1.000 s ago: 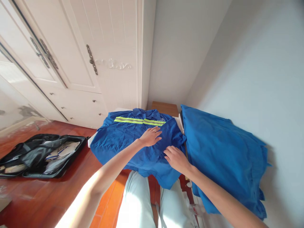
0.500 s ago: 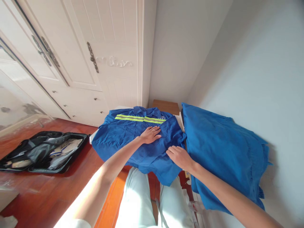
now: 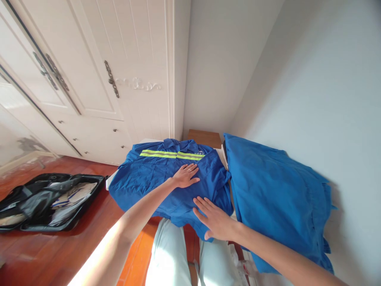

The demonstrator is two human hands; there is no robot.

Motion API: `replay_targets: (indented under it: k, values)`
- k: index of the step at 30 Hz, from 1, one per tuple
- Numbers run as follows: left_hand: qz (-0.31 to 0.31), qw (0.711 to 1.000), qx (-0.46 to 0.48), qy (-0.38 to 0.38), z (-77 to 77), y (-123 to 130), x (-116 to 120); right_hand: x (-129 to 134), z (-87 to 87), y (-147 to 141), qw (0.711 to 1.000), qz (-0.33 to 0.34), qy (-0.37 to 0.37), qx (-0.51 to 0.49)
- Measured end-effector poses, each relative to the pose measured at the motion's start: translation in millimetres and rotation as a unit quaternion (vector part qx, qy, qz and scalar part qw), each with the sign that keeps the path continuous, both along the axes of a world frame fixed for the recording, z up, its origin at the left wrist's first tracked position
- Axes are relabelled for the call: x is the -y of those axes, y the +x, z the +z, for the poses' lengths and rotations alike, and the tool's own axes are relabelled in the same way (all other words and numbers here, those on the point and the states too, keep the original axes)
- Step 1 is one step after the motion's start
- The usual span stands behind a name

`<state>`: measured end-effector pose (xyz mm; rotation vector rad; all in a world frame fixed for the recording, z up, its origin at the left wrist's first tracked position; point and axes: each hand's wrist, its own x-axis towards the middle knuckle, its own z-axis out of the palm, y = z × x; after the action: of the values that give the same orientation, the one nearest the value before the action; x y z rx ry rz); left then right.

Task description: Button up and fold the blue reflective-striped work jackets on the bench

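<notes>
A blue work jacket [image 3: 151,171] with a yellow and grey reflective stripe across its chest lies spread out in front of my knees, collar away from me. My left hand [image 3: 186,176] rests flat on the middle of it, just below the stripe, fingers stretched. Lower and to the right, my right hand [image 3: 216,218] is open over the jacket's near right part, its fingers extended and their tips at the cloth. The sleeve on the right side is folded in over the front. What the jacket lies on is mostly hidden, with a white edge showing.
Right of the jacket, a lighter blue garment [image 3: 274,198] is draped over something by the wall. An open black suitcase [image 3: 68,222] with clothes lies on the red wooden floor [image 3: 74,254] at left. A white wardrobe [image 3: 143,107] and a small brown wooden piece [image 3: 205,138] stand behind.
My right hand has opened from a closed grip at the jacket's right side and moved left onto the cloth. My left hand stays flat on the jacket. The view has shifted slightly.
</notes>
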<state>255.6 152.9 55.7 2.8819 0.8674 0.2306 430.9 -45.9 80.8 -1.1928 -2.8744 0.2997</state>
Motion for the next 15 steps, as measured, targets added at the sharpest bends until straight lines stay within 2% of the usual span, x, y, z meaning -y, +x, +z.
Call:
replay_targets:
  k: [2,4,6,8,10,11,12,13,15]
  values:
    - [-0.003,1.0,0.003,-0.004,-0.2,-1.0,-0.2,2.3,5.7,5.5,0.997,-0.003,-0.063,-0.037]
    - [-0.005,1.0,0.009,-0.016,0.3,-1.0,1.3,-11.2,26.4,10.1,0.99,-0.028,-0.082,-0.11]
    - [-0.005,0.998,0.048,-0.043,1.7,0.8,4.4,-44.1,49.0,14.2,0.98,-0.078,-0.035,-0.177]
    - [-0.005,0.992,0.107,-0.072,4.2,3.1,6.8,-91.1,59.7,20.2,0.971,-0.138,0.037,-0.193]
    - [0.01,0.984,0.157,-0.082,8.1,1.0,4.4,-139.4,54.0,28.7,0.959,-0.237,0.07,-0.135]
    - [0.038,0.98,0.18,-0.081,10.7,-4.2,0.3,-160.0,46.6,33.7,0.948,-0.305,0.049,-0.077]
    - [0.084,0.972,0.205,-0.077,13.8,-13.6,-6.0,-176.7,37.7,39.0,0.935,-0.354,0.002,-0.017]
    - [0.143,0.959,0.234,-0.073,17.4,-27.9,-14.0,-189.3,28.5,44.7,0.929,-0.369,-0.026,0.008]
    - [0.278,0.915,0.286,-0.065,25.3,-72.5,-32.3,-202.8,12.4,56.7,0.925,-0.375,-0.059,0.034]
